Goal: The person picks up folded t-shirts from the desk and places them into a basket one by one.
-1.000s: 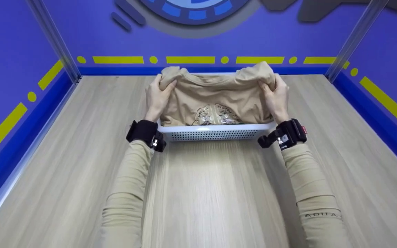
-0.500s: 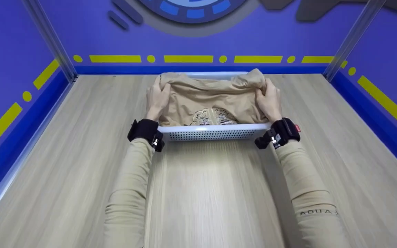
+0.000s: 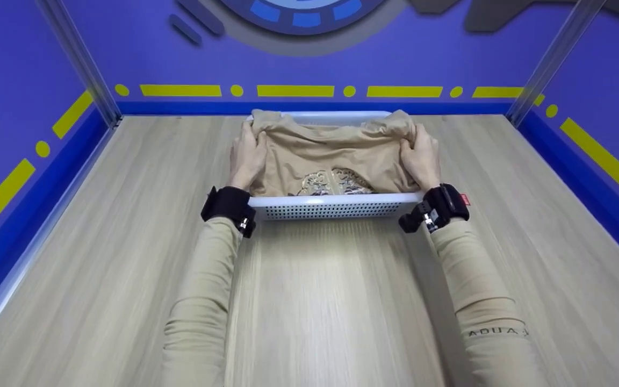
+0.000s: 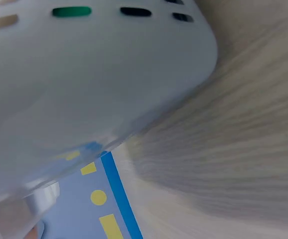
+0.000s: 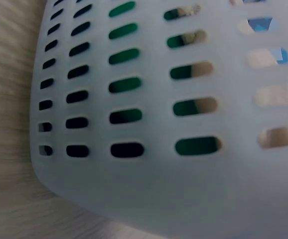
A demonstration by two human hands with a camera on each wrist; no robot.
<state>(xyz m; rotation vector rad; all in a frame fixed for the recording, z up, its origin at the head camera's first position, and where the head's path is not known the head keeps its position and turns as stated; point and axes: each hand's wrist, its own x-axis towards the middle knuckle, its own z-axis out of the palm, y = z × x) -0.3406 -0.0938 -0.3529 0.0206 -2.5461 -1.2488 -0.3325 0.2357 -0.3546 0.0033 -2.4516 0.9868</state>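
A tan shirt point(image 3: 336, 153) with a shiny patterned print on its front is spread over the opening of a white perforated plastic basket point(image 3: 339, 199). My left hand point(image 3: 247, 158) grips the shirt's left shoulder, thumb towards the front. At the other shoulder my right hand point(image 3: 420, 158) pinches the cloth the same way. Both hands are above the basket's ends. The shirt's lower part is down inside, hidden by the front rim. Neither wrist view shows the fingers; the basket wall point(image 4: 84, 64) fills much of the left one, and the slotted wall point(image 5: 154, 89) the right.
Through the basket's slots in the right wrist view, a green thing point(image 5: 125, 84) and dark areas show inside. The basket stands on a wood-grain table point(image 3: 309, 301) near its back edge. Blue panels point(image 3: 309, 70) with yellow marks rise behind and on both sides.
Both hands have lowered the shirt's shoulders towards the basket, and the right hand has come slightly inward. More of the basket's back rim shows. In the last half second almost nothing has moved.
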